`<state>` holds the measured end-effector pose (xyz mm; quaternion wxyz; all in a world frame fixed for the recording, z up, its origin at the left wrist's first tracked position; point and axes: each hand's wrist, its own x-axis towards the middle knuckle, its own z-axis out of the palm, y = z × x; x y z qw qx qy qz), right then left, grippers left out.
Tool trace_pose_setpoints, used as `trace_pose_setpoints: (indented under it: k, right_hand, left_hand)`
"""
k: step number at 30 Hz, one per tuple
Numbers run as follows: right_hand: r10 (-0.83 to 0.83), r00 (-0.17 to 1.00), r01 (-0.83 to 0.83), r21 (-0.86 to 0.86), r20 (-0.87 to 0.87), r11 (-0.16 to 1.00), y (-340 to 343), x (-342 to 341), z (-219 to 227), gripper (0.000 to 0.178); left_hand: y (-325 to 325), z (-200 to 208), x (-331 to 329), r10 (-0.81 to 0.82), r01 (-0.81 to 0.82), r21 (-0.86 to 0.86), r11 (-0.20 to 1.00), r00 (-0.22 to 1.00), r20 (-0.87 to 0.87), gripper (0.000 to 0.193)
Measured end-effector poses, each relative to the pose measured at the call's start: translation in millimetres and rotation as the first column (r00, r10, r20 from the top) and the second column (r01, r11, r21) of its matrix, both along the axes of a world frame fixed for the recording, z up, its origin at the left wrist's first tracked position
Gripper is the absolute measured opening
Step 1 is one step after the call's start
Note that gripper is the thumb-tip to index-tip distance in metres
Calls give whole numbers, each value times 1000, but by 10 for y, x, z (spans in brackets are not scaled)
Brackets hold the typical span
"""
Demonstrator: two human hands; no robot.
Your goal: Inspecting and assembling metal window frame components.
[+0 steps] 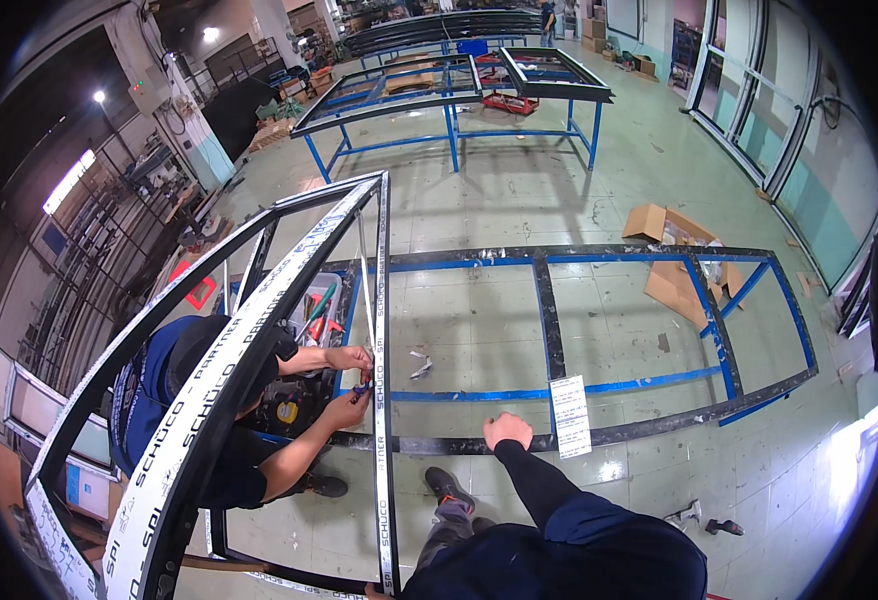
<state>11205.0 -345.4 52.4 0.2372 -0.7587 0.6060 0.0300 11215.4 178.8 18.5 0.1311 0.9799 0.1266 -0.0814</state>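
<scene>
My right hand [509, 432], in a dark sleeve, is closed in a fist with nothing visible in it. It rests on the near black-padded rail of a low blue work table [469, 445]. A sliver of my left hand [375, 592] shows at the lower picture edge, against the near end of a large black-and-white metal frame [383, 480]; its fingers are mostly cut off. That frame stands upright and tilted at the left. Behind it a co-worker in a dark cap bends forward, both hands [351, 385] at the frame's bar with a small dark item that I cannot make out.
A printed white sheet [570, 416] hangs over the table's near rail. Beyond the table lies an opened cardboard box [674, 285]. A grey tool bin [321, 310] stands by the co-worker. Farther off, blue trestles [454, 140] carry more frames. Glazed panels [809, 150] line the right.
</scene>
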Motion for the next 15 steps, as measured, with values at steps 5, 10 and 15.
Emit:
trace_pose_setpoints:
  k: [5, 10, 15]
  right_hand:
    - [-19, 1000, 19, 4, -4, 1000, 0, -8, 14, 44]
    - [-7, 1000, 7, 5, -10, 1000, -10, -21, 40, 44]
    - [13, 1000, -11, 69, -16, 998, -14, 14, 77, 45]
  left_hand:
    - [-34, 7, 66, -12, 12, 10, 1000, 1000, 9, 33]
    - [-42, -29, -46, -15, 16, 22, 1000, 1000, -8, 33]
    - [-47, -21, -129, 1, 0, 38, 999, 1000, -13, 32]
